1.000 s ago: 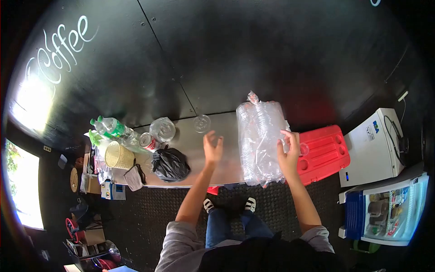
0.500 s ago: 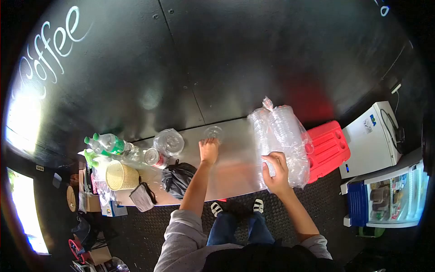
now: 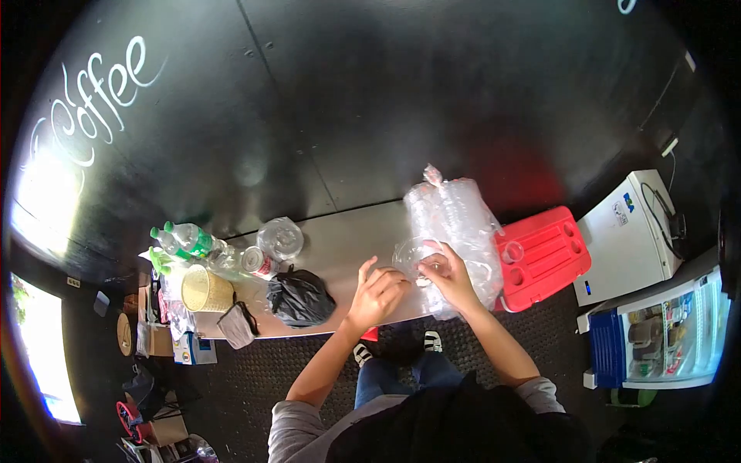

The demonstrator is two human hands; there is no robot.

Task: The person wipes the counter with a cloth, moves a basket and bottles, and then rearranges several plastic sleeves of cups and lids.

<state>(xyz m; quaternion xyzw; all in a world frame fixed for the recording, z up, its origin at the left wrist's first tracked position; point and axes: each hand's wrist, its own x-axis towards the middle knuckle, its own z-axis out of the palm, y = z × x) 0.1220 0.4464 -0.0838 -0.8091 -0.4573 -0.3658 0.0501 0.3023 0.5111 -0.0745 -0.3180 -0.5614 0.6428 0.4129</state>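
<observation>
My right hand (image 3: 450, 279) is closed on a clear, round plastic lid (image 3: 409, 251), with thumb and fingers at its near right edge. The lid is held up above the counter and is hard to see against it. Left of it, my left hand (image 3: 378, 295) is raised with curled, parted fingers and nothing visible in them. Behind my right hand lie long stacks of clear plastic cups or lids in a plastic bag (image 3: 467, 208). A knotted black plastic bag (image 3: 299, 299) sits to the left of my left hand.
On the metal counter (image 3: 351, 231) stand green-capped bottles (image 3: 189, 240), a can (image 3: 257, 261), a round clear container (image 3: 280, 238) and a woven basket (image 3: 207, 289). A red cooler (image 3: 546, 258) with a small clear cup (image 3: 512, 251) is at right, beside a white freezer (image 3: 627, 235).
The clear lid has left the counter's back edge and is now in my right hand. My left hand has drawn back toward me; my right hand has moved left, off the bagged stacks.
</observation>
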